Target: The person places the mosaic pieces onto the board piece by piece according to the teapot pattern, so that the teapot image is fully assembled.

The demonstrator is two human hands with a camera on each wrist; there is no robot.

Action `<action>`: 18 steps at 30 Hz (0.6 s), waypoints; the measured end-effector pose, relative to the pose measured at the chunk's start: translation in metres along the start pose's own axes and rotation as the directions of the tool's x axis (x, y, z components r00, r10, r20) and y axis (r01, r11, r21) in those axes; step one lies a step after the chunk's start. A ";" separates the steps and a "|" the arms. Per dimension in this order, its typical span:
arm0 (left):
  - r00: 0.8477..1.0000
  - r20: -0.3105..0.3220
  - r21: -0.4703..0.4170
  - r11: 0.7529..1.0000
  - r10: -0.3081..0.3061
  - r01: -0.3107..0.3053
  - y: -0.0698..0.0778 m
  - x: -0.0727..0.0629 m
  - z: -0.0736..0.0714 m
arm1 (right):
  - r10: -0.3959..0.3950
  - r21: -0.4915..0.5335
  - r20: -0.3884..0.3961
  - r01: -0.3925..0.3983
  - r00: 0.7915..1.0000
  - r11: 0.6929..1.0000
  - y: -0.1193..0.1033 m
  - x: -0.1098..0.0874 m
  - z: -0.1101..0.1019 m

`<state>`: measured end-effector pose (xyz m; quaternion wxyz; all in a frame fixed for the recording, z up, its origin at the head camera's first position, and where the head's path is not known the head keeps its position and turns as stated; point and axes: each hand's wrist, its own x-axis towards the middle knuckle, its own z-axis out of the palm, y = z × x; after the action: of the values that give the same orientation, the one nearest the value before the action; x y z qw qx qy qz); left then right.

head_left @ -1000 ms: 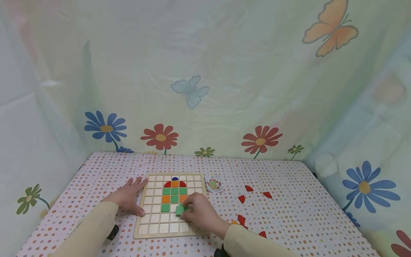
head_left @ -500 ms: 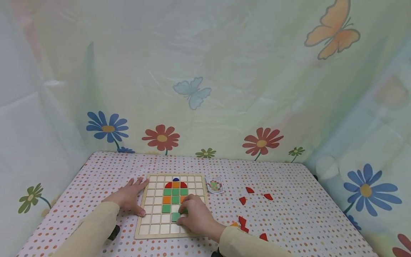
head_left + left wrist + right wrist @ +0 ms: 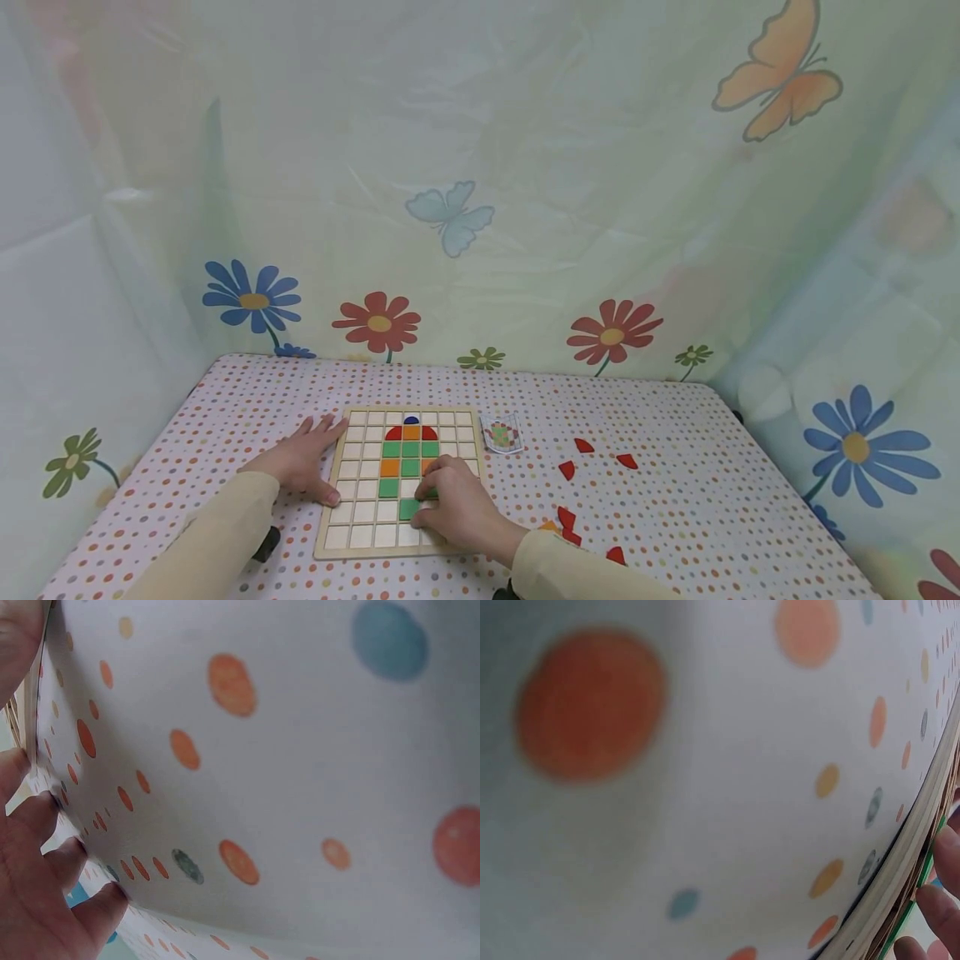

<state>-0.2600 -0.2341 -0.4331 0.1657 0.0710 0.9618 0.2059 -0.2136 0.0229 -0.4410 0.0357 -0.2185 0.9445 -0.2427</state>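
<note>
My left hand (image 3: 298, 458) lies with fingers spread along the left edge of a wooden grid board (image 3: 359, 536). In the left wrist view, those fingers (image 3: 34, 825) rest at the board's side on the tabletop. My right hand (image 3: 465, 508) reaches over the board's lower right part. Its thumb and fingers hold a green square tile (image 3: 408, 509) low against the grid. Another green tile (image 3: 432, 493) shows partly beneath the fingers. Above are green and orange squares, two red quarter-circles and a blue half-circle (image 3: 411, 421). The right wrist view shows fingertips (image 3: 937, 904) touching green tile edges.
A small pattern card (image 3: 502, 434) lies beside the board's upper right corner. Several loose red quarter-circle pieces (image 3: 584, 445) are scattered on the right, with an orange piece (image 3: 551, 527) near my right sleeve. A dotted cloth (image 3: 675, 483) covers the table; printed curtains stand behind and beside it.
My right hand has carried the green tile slightly left and toward me, down to a lower cell, and now adjusts it slightly. The left hand has stayed at the board's edge.
</note>
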 end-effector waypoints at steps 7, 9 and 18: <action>1.000 -0.003 0.014 1.000 -0.010 0.010 -0.001 0.002 0.001 | 0.010 0.005 -0.005 -0.010 1.000 1.000 -0.001 0.001 0.001; 1.000 -0.003 0.013 1.000 -0.008 0.008 -0.001 0.003 0.001 | 0.007 0.007 -0.008 -0.007 1.000 1.000 -0.001 0.001 0.002; 1.000 0.000 0.007 1.000 0.001 -0.001 -0.001 0.002 0.000 | 0.013 0.064 0.013 -0.014 1.000 0.998 0.003 0.000 -0.005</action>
<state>-0.2615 -0.2348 -0.4342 0.1654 0.0721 0.9625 0.2025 -0.2154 0.0277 -0.4376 0.0502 -0.2123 0.9375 -0.2711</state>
